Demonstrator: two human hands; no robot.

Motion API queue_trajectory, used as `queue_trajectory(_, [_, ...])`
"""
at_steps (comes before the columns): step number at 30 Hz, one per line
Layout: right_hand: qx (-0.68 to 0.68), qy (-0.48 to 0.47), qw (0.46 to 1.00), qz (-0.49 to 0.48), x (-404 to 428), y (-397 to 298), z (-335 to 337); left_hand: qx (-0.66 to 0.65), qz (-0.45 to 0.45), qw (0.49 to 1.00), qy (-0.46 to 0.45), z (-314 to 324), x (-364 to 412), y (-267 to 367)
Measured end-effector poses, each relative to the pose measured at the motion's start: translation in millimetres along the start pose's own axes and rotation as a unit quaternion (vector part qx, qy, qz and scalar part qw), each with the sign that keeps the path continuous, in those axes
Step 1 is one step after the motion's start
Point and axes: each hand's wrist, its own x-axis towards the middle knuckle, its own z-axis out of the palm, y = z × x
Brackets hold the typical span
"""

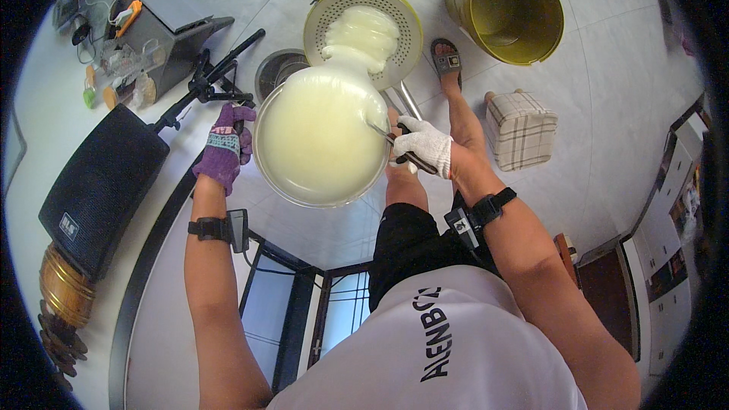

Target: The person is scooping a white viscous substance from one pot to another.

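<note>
A round pot [389, 169] full of a pale yellow-white, thick mass is tilted away from me. The soft mass [322, 136] slides over its far rim into a perforated metal strainer [411, 28]. My left hand [225, 145], in a purple knitted glove, is closed on the pot's dark handle at its left side. My right hand [421, 145], in a white glove, grips the pot's dark right handle together with a thin metal utensil [379, 130], whose tip touches the mass near the rim. What the utensil's end looks like is hidden.
Beyond my right hand stand a yellow-green bucket [515, 14] and a plaid-covered stool [521, 132]. A metal vessel [273, 71] sits partly beneath the strainer. At left are a black speaker [105, 191], a tripod stand [208, 82] and a grey box [176, 40]. A slippered foot [447, 60] rests beside the strainer.
</note>
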Motion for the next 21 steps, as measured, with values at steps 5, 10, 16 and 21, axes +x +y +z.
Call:
queue_trajectory(5, [-0.012,0.002,1.000,-0.010,3.9,3.5,-4.1,-0.011,0.004,1.000,-0.016,-1.6,4.1,3.5])
queue_trajectory(10, [0.003,-0.002,1.000,-0.005,3.4,1.3,-6.1,0.014,0.022,0.999,-0.023,-0.9,4.0,7.6])
queue_trajectory(16, [0.022,-0.009,1.000,0.020,0.4,-3.7,-6.9,0.012,0.011,1.000,-0.008,8.9,0.2,18.2])
queue_trajectory(21, [0.027,-0.004,0.999,-0.023,12.1,6.7,-7.8,0.026,0.017,0.999,-0.038,1.2,6.4,17.0])
